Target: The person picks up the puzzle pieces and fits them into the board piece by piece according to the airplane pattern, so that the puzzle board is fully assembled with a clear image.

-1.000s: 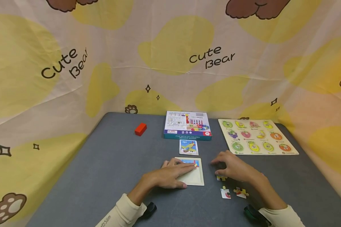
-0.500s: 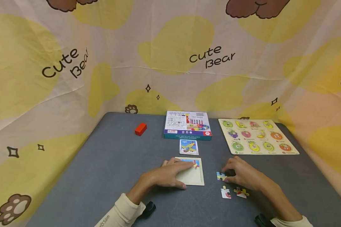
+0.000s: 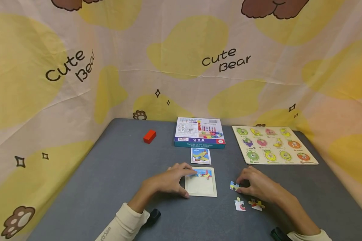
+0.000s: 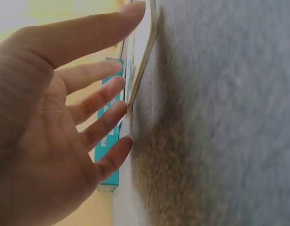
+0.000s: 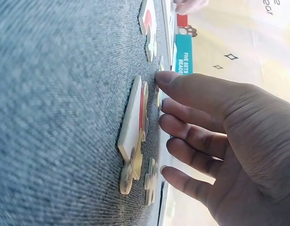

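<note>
A square wooden puzzle tray (image 3: 200,189) holds a strip of fitted pieces (image 3: 203,173) with blue sky and a red plane tail along its top. My left hand (image 3: 169,180) is at the tray's left side, fingers stretched over its upper left corner and thumb by the lower left edge. In the left wrist view the fingers are spread, with nothing gripped. My right hand (image 3: 259,184) pinches a blue-and-yellow jigsaw piece (image 3: 233,185) between thumb and fingertips, low at the table. Nearer me lie a white-and-red piece (image 3: 239,205) and a yellow-and-red piece (image 3: 256,205).
An airplane picture card (image 3: 200,156) lies behind the tray, below a bead-set box (image 3: 199,134). A fruit board (image 3: 276,145) is at back right, a red block (image 3: 149,136) at back left. The right wrist view shows another piece (image 5: 150,182) beyond the yellow-and-red one.
My left hand has drawn back left, uncovering more of the tray and its top pieces. My right hand has moved right and down onto the blue-and-yellow jigsaw piece, which has shifted slightly.
</note>
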Available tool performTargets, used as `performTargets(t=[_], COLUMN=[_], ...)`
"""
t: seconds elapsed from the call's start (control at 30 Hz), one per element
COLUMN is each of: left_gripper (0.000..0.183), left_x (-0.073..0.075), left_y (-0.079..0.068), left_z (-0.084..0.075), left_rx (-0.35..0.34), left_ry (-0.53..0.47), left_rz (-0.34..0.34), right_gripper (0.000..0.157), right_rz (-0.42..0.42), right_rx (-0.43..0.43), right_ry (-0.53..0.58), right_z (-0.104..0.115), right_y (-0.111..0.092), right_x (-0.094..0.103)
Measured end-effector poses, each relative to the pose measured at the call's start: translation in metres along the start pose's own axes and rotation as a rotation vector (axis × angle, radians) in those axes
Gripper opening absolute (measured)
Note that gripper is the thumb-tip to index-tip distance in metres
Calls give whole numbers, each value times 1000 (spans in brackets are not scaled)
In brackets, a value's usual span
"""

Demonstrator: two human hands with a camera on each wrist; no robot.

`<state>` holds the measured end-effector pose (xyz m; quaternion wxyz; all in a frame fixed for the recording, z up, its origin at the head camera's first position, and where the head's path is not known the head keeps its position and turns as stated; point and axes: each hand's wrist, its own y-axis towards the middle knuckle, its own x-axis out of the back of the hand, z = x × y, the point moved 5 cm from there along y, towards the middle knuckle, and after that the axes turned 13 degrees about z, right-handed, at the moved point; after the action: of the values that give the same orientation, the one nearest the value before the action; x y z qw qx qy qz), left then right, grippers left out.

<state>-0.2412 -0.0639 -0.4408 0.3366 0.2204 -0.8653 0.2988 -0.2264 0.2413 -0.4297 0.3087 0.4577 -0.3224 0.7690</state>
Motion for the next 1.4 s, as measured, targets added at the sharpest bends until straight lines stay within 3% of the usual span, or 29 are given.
performTargets(t=[0.37, 0.6, 1.03, 1.4], left_gripper=[76, 76, 74, 72], left_x=[3, 3, 4, 6], left_y=[2, 2, 1, -2], left_z=[5, 6, 7, 7], left_rx=[20, 28, 27, 22], left_ry=[18, 11, -23, -29], left_rz=[-13, -15, -37, -55], right_gripper=[19, 17, 21, 21], right_rz=[-40, -62, -27, -58], right_rx=[7, 17, 100, 245], right_ry=[-19, -24, -52, -104], right_z=[2, 9, 49, 81], right_y=[2, 15, 53, 82], right_x=[2, 3, -1, -10])
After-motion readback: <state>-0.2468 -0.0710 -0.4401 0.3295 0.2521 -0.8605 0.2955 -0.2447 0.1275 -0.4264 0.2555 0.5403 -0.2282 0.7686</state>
